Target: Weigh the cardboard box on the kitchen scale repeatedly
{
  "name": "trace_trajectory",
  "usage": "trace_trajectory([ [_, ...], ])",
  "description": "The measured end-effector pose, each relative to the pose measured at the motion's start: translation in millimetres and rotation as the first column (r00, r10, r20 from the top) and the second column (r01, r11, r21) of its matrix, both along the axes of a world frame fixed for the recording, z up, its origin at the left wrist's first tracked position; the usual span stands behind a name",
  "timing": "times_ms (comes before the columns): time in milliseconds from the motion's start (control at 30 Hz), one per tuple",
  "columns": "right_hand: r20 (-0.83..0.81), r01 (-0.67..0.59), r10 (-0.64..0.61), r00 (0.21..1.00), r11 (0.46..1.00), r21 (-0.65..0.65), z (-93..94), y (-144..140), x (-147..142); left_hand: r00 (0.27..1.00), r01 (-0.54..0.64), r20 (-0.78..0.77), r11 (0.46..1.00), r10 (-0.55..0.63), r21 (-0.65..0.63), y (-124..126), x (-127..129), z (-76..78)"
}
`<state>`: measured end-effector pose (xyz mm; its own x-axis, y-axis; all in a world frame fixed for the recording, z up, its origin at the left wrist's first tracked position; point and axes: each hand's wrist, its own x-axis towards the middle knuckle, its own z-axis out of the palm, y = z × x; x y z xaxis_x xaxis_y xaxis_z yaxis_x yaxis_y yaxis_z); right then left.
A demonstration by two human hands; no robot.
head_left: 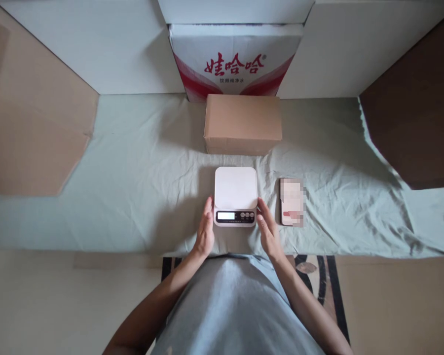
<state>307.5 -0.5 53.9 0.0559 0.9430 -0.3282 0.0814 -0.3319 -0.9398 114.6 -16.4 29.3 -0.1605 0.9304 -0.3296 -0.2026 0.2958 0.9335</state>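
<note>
Right at the bottom of the view, the person's grey t-shirt (237,305) fills the middle and covers the near edge of the bed or table, so I can't tell where that edge runs behind it; both forearms are cut off by the frame bottom. Just past that, the left hand (204,231) and right hand (268,230) sit on either side of a small white square digital kitchen scale (236,195), fingers straight and held together, palms facing in, fingertips touching or just about touching the scale's front corners, not really clamped on it. The scale's platform is bare, and its lit display is too small to read. Just beside it on the right lies a flat phone-shaped rectangle (292,201) that's blurred out, so no details there. Everything rests on a wrinkled pale green cloth (133,187), with loads of free cloth left and right of the hands. Behind the scale, slightly apart, sits a closed plain brown cardboard box (243,124), and behind that a white-and-red printed carton (235,61) leaning at the white wall panels (107,49). Brown cardboard sheets (29,128) close off both sides, partly cropped. A patterned dark rug (318,276) peeks out on the floor.
</note>
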Motion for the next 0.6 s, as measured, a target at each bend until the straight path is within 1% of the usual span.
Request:
trace_trajectory([
  [67,0.027,0.041,-0.043,0.999,0.997,0.06,4.9,12.0,9.0,0.996,-0.046,-0.069,0.995,0.052,0.086,15.3,-9.1,5.9],
  [100,0.041,0.066,-0.07,0.997,0.993,0.102,7.9,21.3,14.5,0.991,-0.062,-0.108,0.989,0.077,0.134,27.2,-15.0,10.0],
  [167,0.066,0.107,-0.121,0.99,0.976,0.192,13.8,46.0,26.0,0.978,-0.091,-0.165,0.972,0.128,0.218,58.4,-28.0,19.9],
  [267,0.075,0.136,-0.162,0.984,0.951,0.277,21.3,89.8,39.1,0.962,-0.064,-0.235,0.948,0.142,0.312,113.9,-45.0,35.8],
  [300,0.084,0.128,-0.158,0.984,0.95,0.285,23.5,103.9,41.6,0.958,-0.037,-0.257,0.947,0.124,0.319,131.7,-49.0,40.5],
  [367,0.094,0.128,-0.164,0.982,0.942,0.31,27.7,128.7,43.4,0.951,-0.045,-0.275,0.945,0.139,0.323,162.9,-54.1,48.1],
  [433,0.107,0.137,-0.183,0.977,0.929,0.343,31.8,149.0,42.6,0.946,-0.052,-0.291,0.95,0.146,0.308,186.2,-56.0,53.0],
  [500,0.109,0.157,-0.21,0.972,0.917,0.366,35.2,164.9,41.2,0.943,-0.059,-0.3,0.959,0.145,0.277,201.2,-56.0,55.8],
  [600,0.11,0.171,-0.225,0.968,0.914,0.367,37.8,181.2,41.4,0.94,-0.066,-0.31,0.968,0.141,0.242,210.9,-54.8,57.6],
])
